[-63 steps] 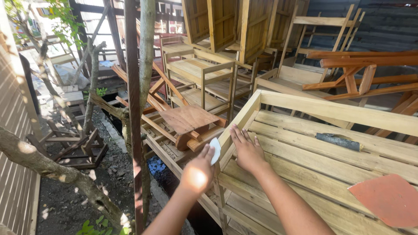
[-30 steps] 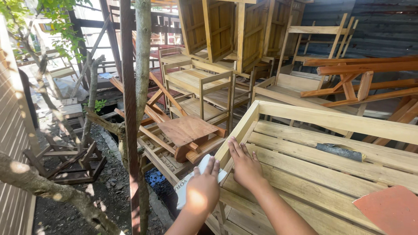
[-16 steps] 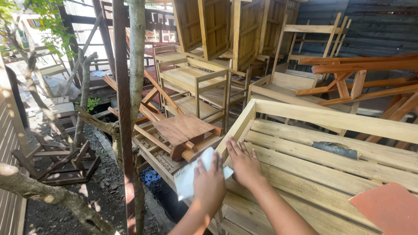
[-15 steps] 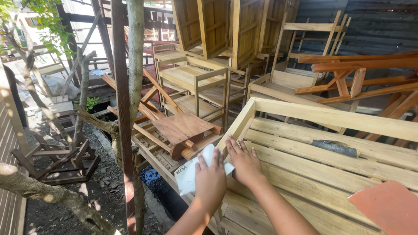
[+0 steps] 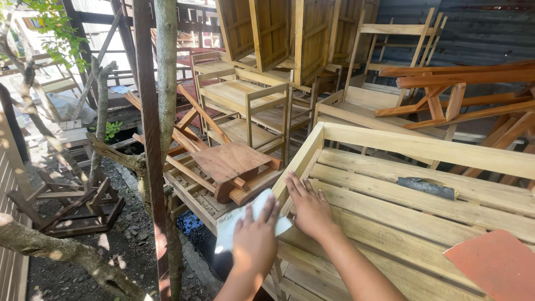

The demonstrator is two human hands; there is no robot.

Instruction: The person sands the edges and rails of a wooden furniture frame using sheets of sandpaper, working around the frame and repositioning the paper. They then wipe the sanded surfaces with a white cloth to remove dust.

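The sheet of sandpaper [image 5: 245,220] lay pressed against the outer face of the end rail of the slatted wooden frame [image 5: 423,150], at the near left corner of that frame, its pale backing turned up. The left hand [image 5: 255,239] lay flat over it with the fingers [image 5: 271,207] spread wide and nearly straight, pinning the sheet to the wood rather than curling round it. The right hand [image 5: 310,207] rested palm down just inside the same rail, on the first slat of the frame, fingers stretched out and holding nothing. The sheet looked thin, light and floppy, with its free corner hanging loose below the rail, so it would probably crease or slip unless held flat under the whole palm; folding it over the rail's edge seemed the surest place to take hold. The frame itself looked stiff and heavy. Farther along its slats lay a dark worn block [image 5: 428,188], and at the frame's near right corner sat a reddish-orange sheet [image 5: 496,265]. Left of the frame, beyond the rail, a reddish-brown stool [image 5: 231,167] lay tipped among stacked chairs [image 5: 245,97], and further left stood a thin tree trunk [image 5: 167,111] over dark gravel ground [image 5: 111,251].
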